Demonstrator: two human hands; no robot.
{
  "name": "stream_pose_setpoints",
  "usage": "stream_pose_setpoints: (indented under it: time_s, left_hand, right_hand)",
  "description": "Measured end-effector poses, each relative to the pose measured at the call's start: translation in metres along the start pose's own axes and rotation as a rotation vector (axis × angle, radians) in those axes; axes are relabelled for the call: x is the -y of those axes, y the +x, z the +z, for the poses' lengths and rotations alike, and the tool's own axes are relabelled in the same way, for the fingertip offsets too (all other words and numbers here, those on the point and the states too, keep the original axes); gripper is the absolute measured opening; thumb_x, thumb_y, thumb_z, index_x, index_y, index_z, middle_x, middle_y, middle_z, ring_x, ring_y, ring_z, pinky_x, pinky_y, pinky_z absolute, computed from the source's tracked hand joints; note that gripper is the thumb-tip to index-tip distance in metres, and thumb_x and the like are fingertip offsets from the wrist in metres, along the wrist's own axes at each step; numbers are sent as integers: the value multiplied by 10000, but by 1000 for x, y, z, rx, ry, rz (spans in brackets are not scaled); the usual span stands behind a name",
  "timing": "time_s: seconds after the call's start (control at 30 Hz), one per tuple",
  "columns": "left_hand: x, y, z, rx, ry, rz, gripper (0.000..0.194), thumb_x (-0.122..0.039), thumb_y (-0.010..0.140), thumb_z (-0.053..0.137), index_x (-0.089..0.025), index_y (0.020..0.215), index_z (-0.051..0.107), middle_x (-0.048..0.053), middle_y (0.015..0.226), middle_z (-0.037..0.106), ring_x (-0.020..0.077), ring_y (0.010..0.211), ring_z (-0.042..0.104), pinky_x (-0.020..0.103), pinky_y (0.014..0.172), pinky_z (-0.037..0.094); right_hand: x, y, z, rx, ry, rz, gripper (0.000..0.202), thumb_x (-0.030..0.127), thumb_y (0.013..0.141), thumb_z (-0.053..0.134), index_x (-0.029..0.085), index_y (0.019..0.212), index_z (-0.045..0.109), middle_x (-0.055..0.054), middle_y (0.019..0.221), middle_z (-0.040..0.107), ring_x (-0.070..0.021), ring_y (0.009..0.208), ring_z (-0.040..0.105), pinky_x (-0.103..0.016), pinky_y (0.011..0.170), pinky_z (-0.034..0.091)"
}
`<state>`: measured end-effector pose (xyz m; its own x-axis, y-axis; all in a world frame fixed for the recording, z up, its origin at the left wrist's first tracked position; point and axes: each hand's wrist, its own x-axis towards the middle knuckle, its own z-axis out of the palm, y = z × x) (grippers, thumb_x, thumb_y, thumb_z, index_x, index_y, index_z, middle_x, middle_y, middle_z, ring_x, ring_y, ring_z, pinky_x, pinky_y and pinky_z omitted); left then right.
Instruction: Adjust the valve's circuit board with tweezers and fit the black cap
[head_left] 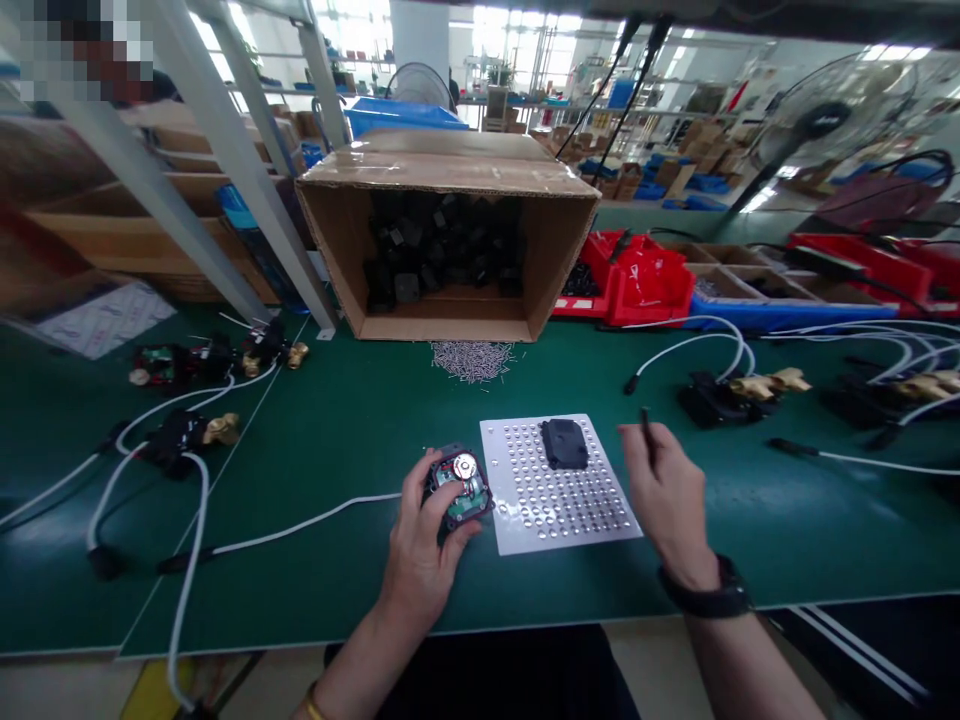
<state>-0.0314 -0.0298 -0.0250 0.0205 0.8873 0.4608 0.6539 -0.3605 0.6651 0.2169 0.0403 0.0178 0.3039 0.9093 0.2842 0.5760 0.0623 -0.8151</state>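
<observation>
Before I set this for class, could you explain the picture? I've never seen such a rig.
No machine here: one person's bare hands, seen from a head-worn camera looking forward and down. The left hand holds an open circuit-board housing; the right hand grips a slim dark object, too blurred to name. On the green table lie a dotted white sheet bearing a black casing, a pile of tiny metal bits and cabled black units. Behind stands an open carton holding dark pieces.
</observation>
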Motion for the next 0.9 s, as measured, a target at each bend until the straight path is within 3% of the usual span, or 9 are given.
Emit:
stream_pose_setpoints:
  time_s: [0.13, 0.27, 0.33, 0.43, 0.53, 0.6, 0.77, 0.83, 0.9]
  left_hand:
    - [2, -1, 1, -43, -76, -10, 328, -203, 821, 583, -268, 1093, 412, 88, 1349, 375, 257, 1259, 394, 463, 975, 415]
    - [-2, 6, 0, -78, -268, -231, 662, -223, 724, 688, -258, 1252, 290, 105, 1274, 455, 253, 1179, 477, 466, 970, 419]
    - [-5, 13, -1, -57, -324, -358, 799, -226, 690, 704, -238, 1331, 227, 126, 1301, 415, 254, 1152, 495, 449, 956, 433]
    - [-8, 24, -4, 0, -285, -414, 643, -253, 656, 718, -213, 1226, 422, 122, 1369, 323, 289, 1201, 446, 450, 969, 415]
    - [-13, 31, -6, 78, -272, -421, 584, -282, 636, 738, -215, 1155, 478, 91, 1255, 475, 285, 1147, 492, 452, 955, 415]
    - [-18, 30, -5, 137, -240, -393, 630, -298, 620, 754, -229, 1172, 458, 70, 1143, 566, 273, 1059, 544, 443, 914, 437]
    - [-32, 17, 7, 217, 26, -213, 676, -280, 598, 766, -210, 1183, 435, 83, 1077, 572, 291, 998, 520, 456, 872, 438]
    - [-35, 14, 12, 225, 90, -177, 679, -282, 614, 759, -195, 1193, 417, 90, 1068, 562, 290, 987, 510, 460, 873, 432]
    - [-37, 13, 16, 230, 127, -160, 672, -289, 625, 755, -190, 1192, 409, 88, 1052, 559, 286, 972, 508, 462, 865, 432]
  right_hand:
    - [1, -2, 31, 235, -538, -156, 652, 581, 781, 524, 201, 1306, 449, -143, 1003, 523, -218, 624, 569, -346, 563, 405]
    - [5, 1, 46, 291, -548, -142, 561, 519, 790, 539, 200, 1251, 518, -150, 997, 520, -231, 640, 586, -349, 572, 412]
    - [8, 1, 42, 312, -314, -67, 496, 488, 773, 568, 206, 1181, 570, -131, 995, 551, -226, 668, 584, -343, 588, 426]
    - [16, -8, 29, 433, 348, 286, 416, 503, 767, 538, 241, 1084, 602, -62, 901, 624, -114, 458, 463, -246, 429, 360]
    - [24, -23, 22, 580, 868, 697, 378, 523, 765, 503, 243, 990, 619, -42, 803, 665, -43, 331, 182, -190, 343, 162]
    - [27, -33, 24, 634, 1000, 787, 362, 519, 759, 528, 240, 971, 619, -56, 845, 682, -34, 344, 118, -185, 352, 109]
    - [23, -46, 38, 668, 933, 708, 327, 503, 818, 533, 258, 1028, 582, -23, 862, 666, -24, 343, 117, -175, 343, 90]
    - [23, -47, 41, 685, 802, 574, 345, 497, 831, 530, 258, 1077, 567, -14, 879, 652, -47, 363, 304, -170, 337, 205]
    - [25, -47, 41, 700, 647, 352, 348, 474, 848, 518, 241, 1102, 566, -26, 979, 633, -133, 622, 555, -215, 500, 424]
